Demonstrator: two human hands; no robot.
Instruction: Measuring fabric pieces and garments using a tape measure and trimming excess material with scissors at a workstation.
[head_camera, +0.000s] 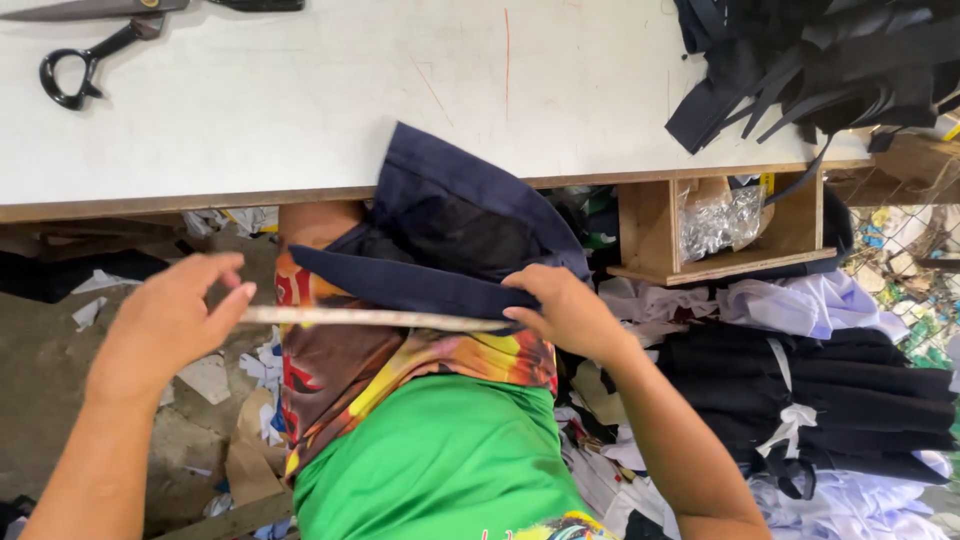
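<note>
White tabletop fills the upper part of the view, and its wooden front edge runs straight across, just above the person's lap. A navy fabric piece hangs over that edge: its top corner lies on the table, and the rest drapes down onto the lap in folds. Left of the fabric the table is bare up to the black-handled shears at the far left corner; right of it the surface stays bare until the heap of black fabric strips at the far right corner. Below the edge, right of the fabric, a small wooden box shelf holds a clear plastic bag. Further right lie stacked dark garments and white cloth, crowding that side. Left of the fabric the floor shows, strewn with paper scraps.

A long, thin pale stick lies level along the fabric's lower folded edge. The left hand reaches in from the left, forearm angled upward, fingers and thumb pinching the stick's left end. The right hand comes in from the right, wrist bent, palm down, fingers curled over the fabric's fold where the stick's right end meets it, pressing both together.
</note>
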